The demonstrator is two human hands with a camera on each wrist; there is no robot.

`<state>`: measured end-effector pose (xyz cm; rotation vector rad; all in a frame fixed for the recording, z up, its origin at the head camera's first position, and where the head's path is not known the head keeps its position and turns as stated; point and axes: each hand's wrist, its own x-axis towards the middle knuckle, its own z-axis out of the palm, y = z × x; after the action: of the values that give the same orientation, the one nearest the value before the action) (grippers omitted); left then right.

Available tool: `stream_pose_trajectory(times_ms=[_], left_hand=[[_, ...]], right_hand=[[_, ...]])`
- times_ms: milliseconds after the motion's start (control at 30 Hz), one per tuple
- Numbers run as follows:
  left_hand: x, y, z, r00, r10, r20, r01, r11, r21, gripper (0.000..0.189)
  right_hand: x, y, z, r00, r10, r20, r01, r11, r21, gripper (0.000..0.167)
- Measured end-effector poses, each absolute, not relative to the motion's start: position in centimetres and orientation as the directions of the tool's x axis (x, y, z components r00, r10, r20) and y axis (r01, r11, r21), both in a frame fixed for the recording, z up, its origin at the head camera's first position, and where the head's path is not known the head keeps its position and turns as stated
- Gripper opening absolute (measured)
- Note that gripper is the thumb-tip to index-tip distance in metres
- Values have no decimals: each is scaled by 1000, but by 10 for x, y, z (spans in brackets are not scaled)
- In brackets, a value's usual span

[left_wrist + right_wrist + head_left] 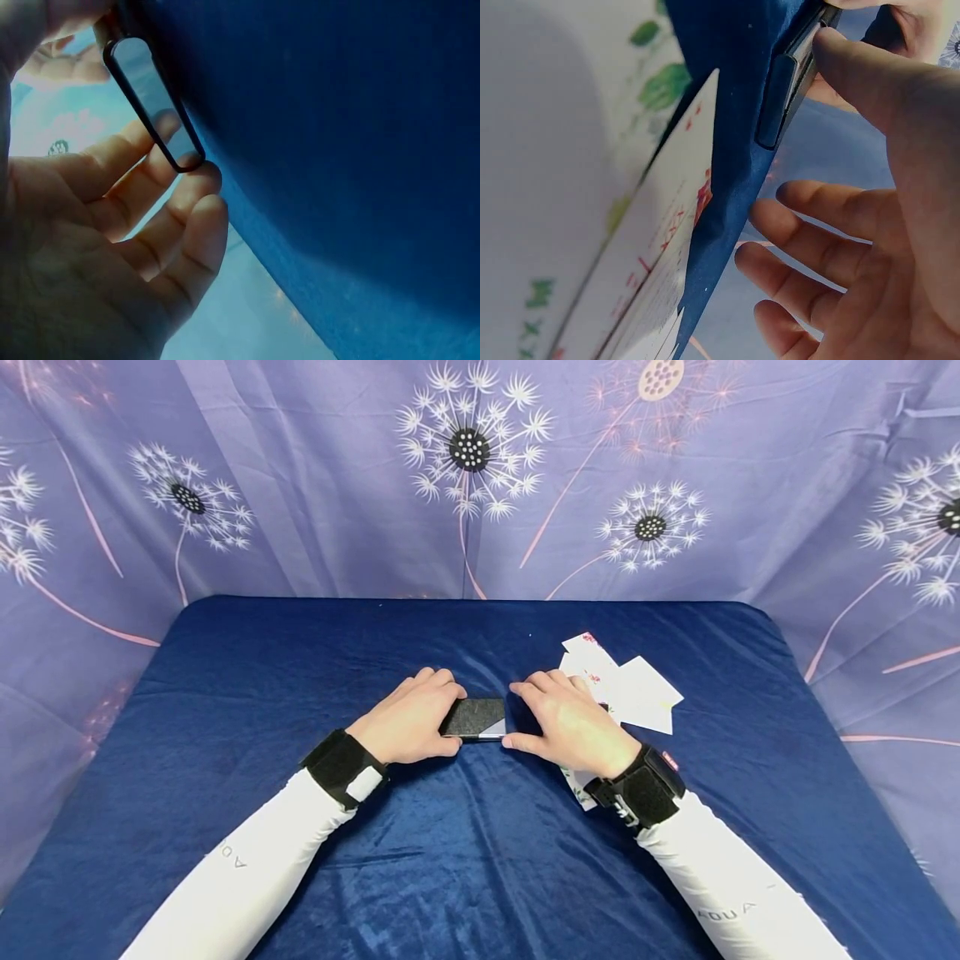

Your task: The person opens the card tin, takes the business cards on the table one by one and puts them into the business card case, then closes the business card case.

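Note:
A flat black card case with a pale grey corner lies on the blue cloth between both hands. My left hand grips its left end, thumb on the near side and fingers on the far side. In the left wrist view, the shiny narrow end of the case shows between thumb and fingers. At the right end, my right hand has its fingers spread and relaxed. Seen from the right wrist, its thumb is at the edge of the case, while the other fingers stand apart from it.
White printed cards with red flower and green leaf prints lie in a loose overlapping group beside and under my right hand. The table has a dark blue velvet cloth. Behind it hangs a purple curtain with dandelion prints.

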<state>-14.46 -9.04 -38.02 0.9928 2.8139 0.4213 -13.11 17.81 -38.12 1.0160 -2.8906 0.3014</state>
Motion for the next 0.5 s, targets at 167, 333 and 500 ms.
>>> stream_pose_trajectory(times_ms=[167, 333, 500], left_hand=[[-136, -87, -383, -761, 648, -30, 610, 730, 308, 56], [-131, -84, -383, -749, 662, -20, 626, 718, 305, 55], [-129, -84, -383, -746, 666, -5, 635, 713, 298, 55]], right_hand=[[-129, 177, -380, -770, -631, 93, -637, 753, -166, 73], [-127, 176, -379, -757, -649, 78, -652, 741, -162, 68], [-126, 175, -380, -751, -658, 60, -656, 732, -185, 63]])
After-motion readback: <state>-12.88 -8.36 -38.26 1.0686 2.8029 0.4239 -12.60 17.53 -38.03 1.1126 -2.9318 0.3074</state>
